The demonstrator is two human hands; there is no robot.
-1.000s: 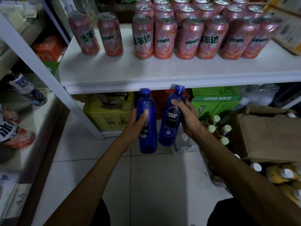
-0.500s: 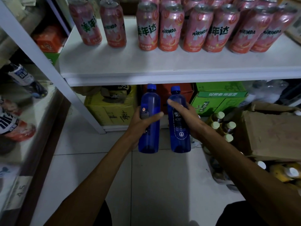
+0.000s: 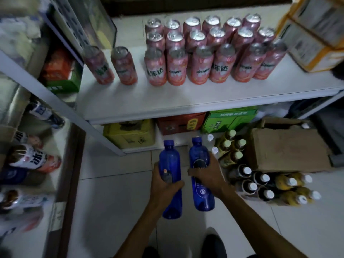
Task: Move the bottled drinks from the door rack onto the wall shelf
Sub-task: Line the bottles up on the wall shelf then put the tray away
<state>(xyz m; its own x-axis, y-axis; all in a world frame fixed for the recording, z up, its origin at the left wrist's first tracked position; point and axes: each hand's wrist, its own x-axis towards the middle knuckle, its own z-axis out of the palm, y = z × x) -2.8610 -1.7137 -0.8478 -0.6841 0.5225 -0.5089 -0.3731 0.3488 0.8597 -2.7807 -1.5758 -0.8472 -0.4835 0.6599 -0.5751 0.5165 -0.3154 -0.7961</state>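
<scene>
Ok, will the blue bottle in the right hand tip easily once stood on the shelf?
Probably tippy: the blue bottle is tall and narrow. Likely fairly stiff: the right hand gripping it leaves no visible dent. Laid flat, its round body would likely roll.

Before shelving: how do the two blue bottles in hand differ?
The left bottle shows a small label with an orange dot; the right bottle shows a dark label and white print. The left bottle sits lower in view than the right bottle. Both are blue and capped.
</scene>
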